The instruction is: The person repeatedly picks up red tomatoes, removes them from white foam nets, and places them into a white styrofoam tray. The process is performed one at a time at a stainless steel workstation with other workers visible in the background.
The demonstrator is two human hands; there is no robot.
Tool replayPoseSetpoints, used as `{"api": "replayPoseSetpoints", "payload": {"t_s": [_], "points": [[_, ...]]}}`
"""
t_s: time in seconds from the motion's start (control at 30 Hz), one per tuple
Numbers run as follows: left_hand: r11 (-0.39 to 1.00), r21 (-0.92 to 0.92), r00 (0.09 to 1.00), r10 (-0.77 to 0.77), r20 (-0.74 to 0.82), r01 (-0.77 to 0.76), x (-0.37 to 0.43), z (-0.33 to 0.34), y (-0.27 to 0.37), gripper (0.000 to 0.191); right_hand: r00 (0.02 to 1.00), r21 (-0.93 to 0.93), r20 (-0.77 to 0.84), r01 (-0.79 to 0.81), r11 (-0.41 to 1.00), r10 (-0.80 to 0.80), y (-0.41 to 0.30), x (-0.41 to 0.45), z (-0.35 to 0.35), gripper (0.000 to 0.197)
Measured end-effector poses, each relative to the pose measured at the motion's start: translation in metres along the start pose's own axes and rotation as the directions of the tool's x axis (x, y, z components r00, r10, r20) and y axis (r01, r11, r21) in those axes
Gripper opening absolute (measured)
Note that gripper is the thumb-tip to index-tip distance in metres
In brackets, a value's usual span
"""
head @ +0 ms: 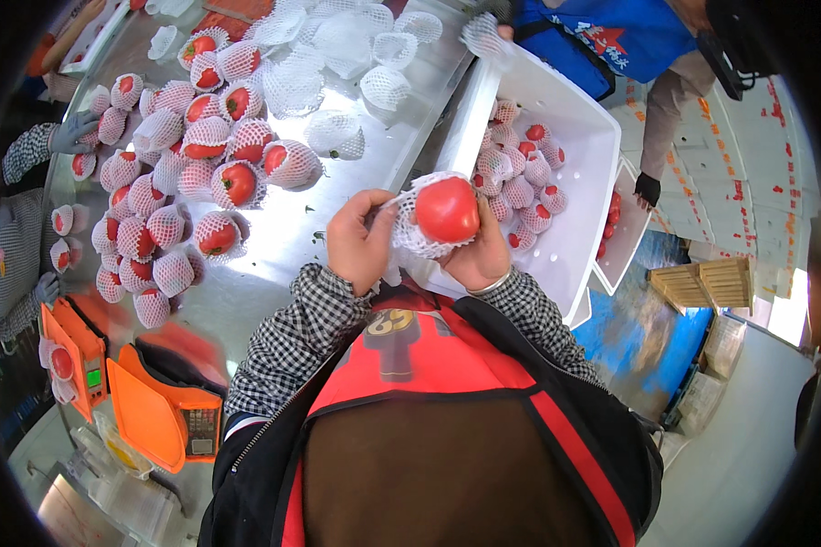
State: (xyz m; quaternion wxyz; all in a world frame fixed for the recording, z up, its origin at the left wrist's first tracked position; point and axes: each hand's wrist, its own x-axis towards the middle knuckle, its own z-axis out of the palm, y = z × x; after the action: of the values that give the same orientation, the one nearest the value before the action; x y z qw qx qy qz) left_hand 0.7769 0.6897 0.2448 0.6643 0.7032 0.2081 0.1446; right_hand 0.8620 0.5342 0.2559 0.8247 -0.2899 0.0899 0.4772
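Note:
My right hand (480, 249) holds a large red tomato (447, 210) from its right side, over the near end of the foam box. A white foam net sleeve (410, 229) lies around the tomato's left side and underside, and my left hand (361, 239) pinches the sleeve's edge between thumb and fingers. Left of my hands, many tomatoes in foam nets (234, 183) lie grouped on the steel table (274, 273). Loose foam net sleeves (294, 85) are heaped at the table's far side. More netted tomatoes (518, 191) lie inside the white foam box (561, 256).
Orange scales (147, 410) stand at the lower left. At the left edge, a co-worker's gloved hand (75, 132) touches a netted tomato. Another person (663, 102) reaches towards a second box (626, 239) at the right. A wooden pallet (701, 284) stands beyond.

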Motion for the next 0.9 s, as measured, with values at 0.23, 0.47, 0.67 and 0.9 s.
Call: {"api": "replayPoseSetpoints", "payload": {"t_s": [0.23, 0.47, 0.67, 0.9], "points": [[0.907, -0.378, 0.98, -0.146, 0.138, 0.188, -0.004, 0.001, 0.003, 0.014, 0.998, -0.022, 0.054, -0.042, 0.999, 0.043, 0.003, 0.003, -0.01, 0.066], [0.871, -0.427, 0.937, -0.094, 0.337, 0.241, -0.008, 0.005, 0.015, 0.013, 0.903, -0.709, 0.128, 0.372, 0.599, -0.41, -0.001, 0.0, -0.011, 0.069], [0.794, -0.541, 0.934, -0.091, 0.345, 0.277, -0.017, -0.026, 0.034, 0.013, 0.993, 0.127, 0.04, 0.103, 0.987, -0.109, -0.018, 0.0, -0.017, 0.061], [0.998, -0.041, 0.999, -0.038, 0.019, 0.039, -0.02, -0.069, 0.023, 0.014, 0.995, 0.481, 0.089, -0.089, 0.872, 0.053, -0.026, 0.003, -0.036, 0.066]]}}
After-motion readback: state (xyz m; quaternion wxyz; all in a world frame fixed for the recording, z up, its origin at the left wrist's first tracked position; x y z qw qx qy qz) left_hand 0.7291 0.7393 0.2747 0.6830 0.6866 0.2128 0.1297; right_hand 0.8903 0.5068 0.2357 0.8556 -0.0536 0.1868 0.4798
